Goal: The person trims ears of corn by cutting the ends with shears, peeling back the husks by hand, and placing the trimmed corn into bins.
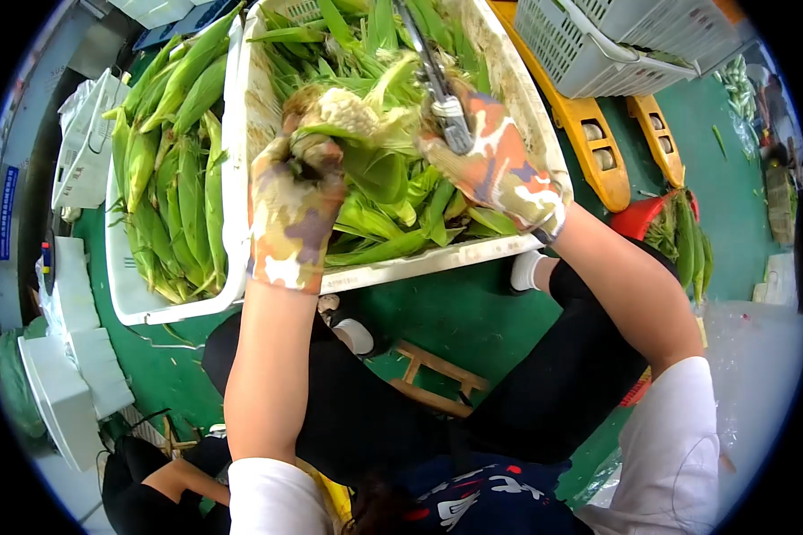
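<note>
My left hand (296, 214), in a camouflage-patterned glove, is closed around an ear of corn (350, 111). Pale kernels show at the ear's upper end, with loosened green husk beside it. A matching glove covers my right hand (500, 169), to the right of the corn. A long dark metal tool (430, 67) with a silvery end lies along that hand's fingers; its exact kind is unclear. Both hands are above a white crate (401, 269) filled with stripped husks (379, 214). My right fingertips are blurred near the husk.
On the left, a white tub (152, 308) holds several unhusked corn ears (183, 192). Yellow pallet-jack forks (589, 134) and white baskets (589, 53) stand at right. A red container (638, 217) holds more corn. A small wooden stool (433, 379) is below; another person (165, 486) sits at lower left.
</note>
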Available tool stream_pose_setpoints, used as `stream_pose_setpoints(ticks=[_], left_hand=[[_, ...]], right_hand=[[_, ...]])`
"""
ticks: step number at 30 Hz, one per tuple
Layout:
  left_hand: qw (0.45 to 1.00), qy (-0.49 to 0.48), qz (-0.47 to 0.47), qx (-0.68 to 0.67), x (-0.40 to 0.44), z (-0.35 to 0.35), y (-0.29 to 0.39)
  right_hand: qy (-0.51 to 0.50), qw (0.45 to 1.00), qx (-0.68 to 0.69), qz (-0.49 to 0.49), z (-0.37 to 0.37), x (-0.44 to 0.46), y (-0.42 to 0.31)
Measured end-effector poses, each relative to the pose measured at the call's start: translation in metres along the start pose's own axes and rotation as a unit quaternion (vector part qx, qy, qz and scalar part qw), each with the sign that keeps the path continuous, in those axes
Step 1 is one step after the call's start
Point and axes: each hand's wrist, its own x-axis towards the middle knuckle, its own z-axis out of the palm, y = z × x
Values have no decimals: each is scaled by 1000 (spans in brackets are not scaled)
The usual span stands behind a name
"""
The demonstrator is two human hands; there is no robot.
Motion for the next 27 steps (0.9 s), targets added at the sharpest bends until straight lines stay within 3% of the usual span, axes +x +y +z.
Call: stream_pose_setpoints(ticks=[1,2,3,4,5,7,8,9,10,12,13,14,16,19,20,21,22,24,27], left_hand=[[994,-56,24,87,3,-2,5],[1000,-18,-20,3,-6,-3,9],[979,-64,38,189,-13,-1,9],[918,-109,92,370,-19,-1,12],[765,-101,181,610,-23,-5,19],[694,-74,214,684,-28,-5,27],[823,-142,131,535,-26,-12,36],[936,-178,18,302,-24,-18,45],[975,-169,-86,116,-23,-18,51],[956,20,43,290,-33,-6,45],[982,-128,-134,-27,-32,7,38],[982,-127,-135,-24,-32,7,40],[981,-36,-59,184,-32,8,43],[986,-30,-57,155,-32,15,35],[986,-9,-28,161,-33,16,34],[986,-10,-28,161,-31,11,39],[980,-77,-80,164,-28,6,48],[966,-154,-130,164,-28,6,54],[980,-143,-110,81,-34,29,41]], right_hand=[[-8,999,38,28,-3,-4,-2],[-16,995,78,56,-3,-7,-6],[-10,994,72,76,-5,-8,-17],[-2,978,176,113,-2,-13,-21],[14,949,277,149,1,-19,-24],[35,913,366,177,-3,-18,-42],[-8,913,347,215,-16,-14,-53],[-53,910,326,251,-29,-8,-67],[-63,900,336,270,-35,-6,-70],[-64,884,358,294,-41,-5,-74],[-59,877,371,301,-41,-4,-73],[-49,867,387,311,-42,-3,-73],[-49,861,416,290,-41,-3,-63],[-44,882,362,298,-38,-1,-52],[5,865,453,217,-24,-2,-37],[-14,875,404,265,-34,-1,-42],[-32,882,354,310,-46,0,-46],[-21,882,395,257,-43,-16,2],[-39,973,76,213,-42,-12,4]])
